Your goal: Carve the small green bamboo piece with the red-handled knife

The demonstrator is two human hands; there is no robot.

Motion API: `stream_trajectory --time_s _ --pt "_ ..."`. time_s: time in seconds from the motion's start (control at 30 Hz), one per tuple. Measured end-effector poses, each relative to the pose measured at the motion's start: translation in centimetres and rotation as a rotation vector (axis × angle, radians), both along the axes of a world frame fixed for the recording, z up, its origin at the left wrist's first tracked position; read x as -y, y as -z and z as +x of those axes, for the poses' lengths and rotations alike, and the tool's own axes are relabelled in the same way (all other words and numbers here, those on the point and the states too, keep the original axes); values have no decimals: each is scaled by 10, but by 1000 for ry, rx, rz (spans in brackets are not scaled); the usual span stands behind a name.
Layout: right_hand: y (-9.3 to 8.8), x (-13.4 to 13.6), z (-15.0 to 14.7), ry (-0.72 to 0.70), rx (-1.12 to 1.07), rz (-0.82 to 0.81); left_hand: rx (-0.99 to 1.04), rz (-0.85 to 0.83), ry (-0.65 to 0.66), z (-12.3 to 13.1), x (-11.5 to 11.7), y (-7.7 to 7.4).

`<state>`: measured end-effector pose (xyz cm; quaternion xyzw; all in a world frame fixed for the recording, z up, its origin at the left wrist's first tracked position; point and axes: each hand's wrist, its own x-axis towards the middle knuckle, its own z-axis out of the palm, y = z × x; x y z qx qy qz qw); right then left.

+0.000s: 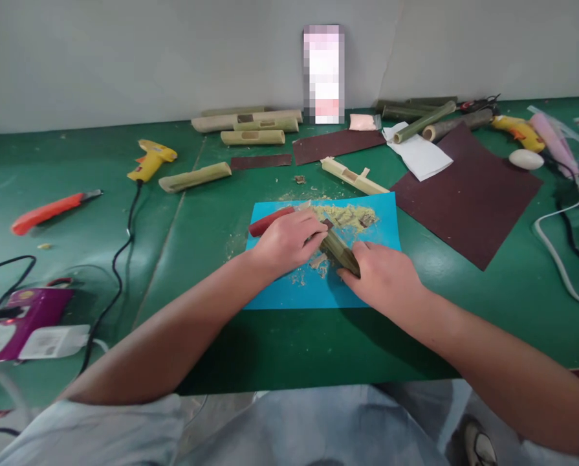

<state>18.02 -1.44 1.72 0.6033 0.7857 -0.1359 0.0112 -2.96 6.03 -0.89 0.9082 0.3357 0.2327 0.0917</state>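
Note:
My right hand [386, 272] is closed around the near end of a green bamboo piece [338, 249], which lies slantwise over a blue sheet [289, 294]. At its far end my left hand [292, 236] pinches a small piece of dark brown sandpaper [327, 224] against the bamboo. Part of the sandpaper is hidden by the fingers. A red-handled tool [271, 221] rests on the sheet beside my left hand; its other end is partly covered. Yellowish shavings [350, 217] are heaped behind the bamboo.
Dark brown sheets [468, 194] and white paper [420, 152] lie right. Cut bamboo pieces [253, 137] line the back, near a propped phone [323, 74]. Left are a yellow glue gun [151, 160], an orange utility knife [51, 211] and a purple power box [32, 317] with cables.

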Motion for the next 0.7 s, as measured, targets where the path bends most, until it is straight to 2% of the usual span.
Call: stream_trajectory --time_s 0.2,0.37,0.57,0.7 --pt "-4 2 -3 -15 32 -8 6 17 111 1 6 0" --pt "-5 2 -4 -22 36 -1 6 29 36 0 5 1" --pt "-2 4 -5 -38 51 27 -3 60 104 3 12 5" --pt "-2 3 -5 -34 48 30 39 149 15 3 12 7"
